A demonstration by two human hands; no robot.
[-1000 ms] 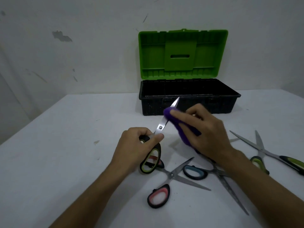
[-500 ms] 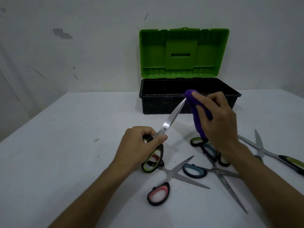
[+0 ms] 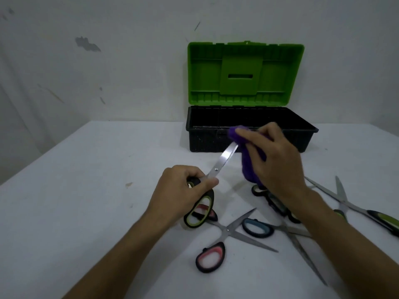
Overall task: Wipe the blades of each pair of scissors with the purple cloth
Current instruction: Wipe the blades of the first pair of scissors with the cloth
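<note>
My left hand (image 3: pixel 183 188) grips the black-and-green handles of a pair of scissors (image 3: pixel 224 158), blades shut and pointing up to the right. My right hand (image 3: pixel 274 160) holds the purple cloth (image 3: pixel 248 167) and pinches it over the blade tip. On the white table (image 3: pixel 86 190) lie other scissors: a pink-handled pair (image 3: pixel 218 249) spread open, a blue-handled pair (image 3: pixel 267 229), a black-handled pair (image 3: pixel 272 201) partly under my right wrist, and a green-handled pair (image 3: pixel 367 212) at the right.
A black toolbox (image 3: pixel 205 137) stands at the back of the table against the wall, its green lid (image 3: pixel 244 72) raised upright. The table's left edge runs diagonally toward the near left.
My right hand with the cloth slid up the blade from near the pivot to the tip, then moved slightly back onto it. My left hand stayed put.
</note>
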